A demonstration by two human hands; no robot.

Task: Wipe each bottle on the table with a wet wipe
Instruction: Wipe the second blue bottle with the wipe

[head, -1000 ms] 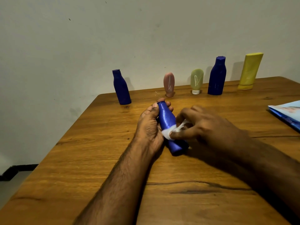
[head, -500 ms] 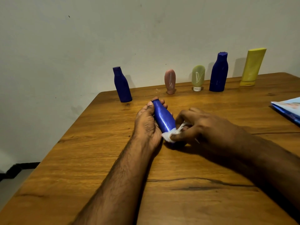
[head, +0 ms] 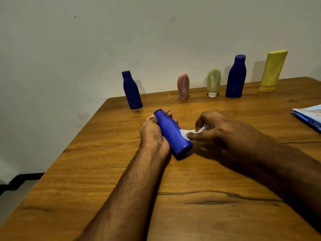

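**One blue bottle under the wipe, five waiting at the wall**

Here we are at the wooden table, and the work is on the blue bottle lying tilted near the middle, cap end pointing away, flat base towards the person. The left hand curls round it from the left side, fingertips showing over the far side near the cap. The right hand pinches the white wet wipe between thumb and fingers and presses it on the bottle's right flank, close to the base.

How far along? Hard to call. Five more stand upright along the back edge: a dark blue bottle on the left, a pink tube, a pale green tube, a taller dark blue bottle and a yellow tube at the right. Nothing shows which of those are already wiped, so I'd guess plenty remains.

The held bottle looks smooth, glossy, hard plastic, with a soft sheen down its length; no grime visible from here.
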